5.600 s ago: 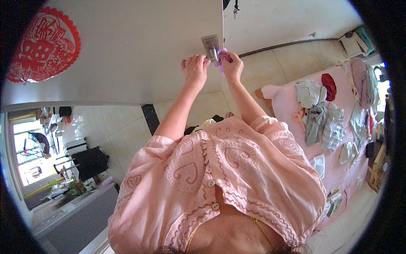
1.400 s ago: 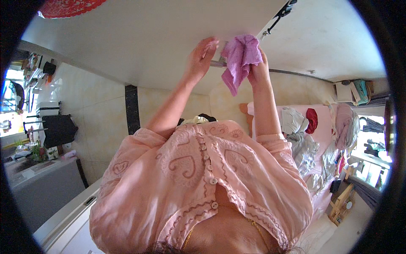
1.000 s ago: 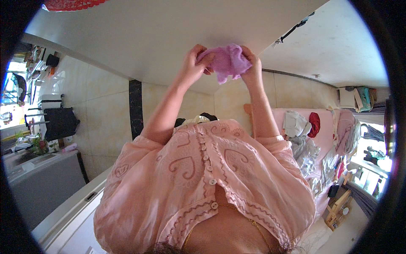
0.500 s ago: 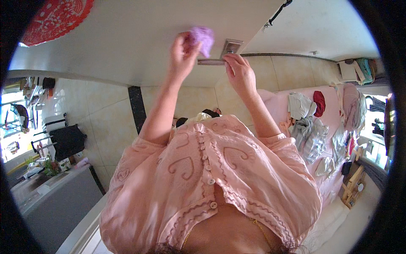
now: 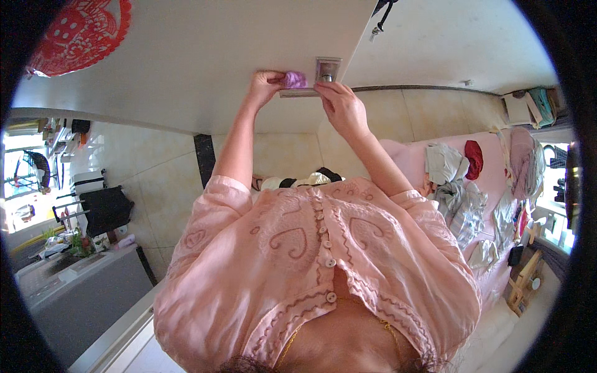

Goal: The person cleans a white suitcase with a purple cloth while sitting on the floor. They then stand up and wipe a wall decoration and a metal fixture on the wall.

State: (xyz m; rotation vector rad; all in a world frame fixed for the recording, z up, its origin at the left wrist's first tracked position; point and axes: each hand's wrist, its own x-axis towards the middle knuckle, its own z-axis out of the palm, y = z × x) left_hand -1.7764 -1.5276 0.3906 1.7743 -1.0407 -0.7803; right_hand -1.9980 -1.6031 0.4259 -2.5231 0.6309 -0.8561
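**Door handle wiped: cloth in left hand, right hand steadying the lever**

Landmark for all positions: the metal handle plate [image 5: 328, 68] on the white door [image 5: 205, 56].

Door: the largest surface in view, filling the frame up and to the left of the plate. A red paper-cut ornament [image 5: 78, 31] is stuck on it, well apart from the plate toward the frame's upper left.

Pink sofa [image 5: 491, 180]: well below and right of the plate. It serves as an open catch-all for loose clothing [image 5: 457, 186] (grey and white pieces, one red item), lying in heaps rather than folded. No closed container can be made out there; the contents of the shelf by the window are too small to tell.

Pink blouse [image 5: 311, 248]: the person's own, low in the frame, both forearms rising from it toward the plate.

Right hand [image 5: 343, 109]: just below the plate, fingers curled up against the lever bar. Whether they close fully round it cannot be told. Judged a bracing hold, keeping the lever from swinging under the rubbing.

Left hand [image 5: 266, 84]: just left of the plate, fingers closed tight over a bunched purple cloth [image 5: 295, 79]. The wad touches the lever's free end; balling it up presumably gives a firm pad for a narrow part.
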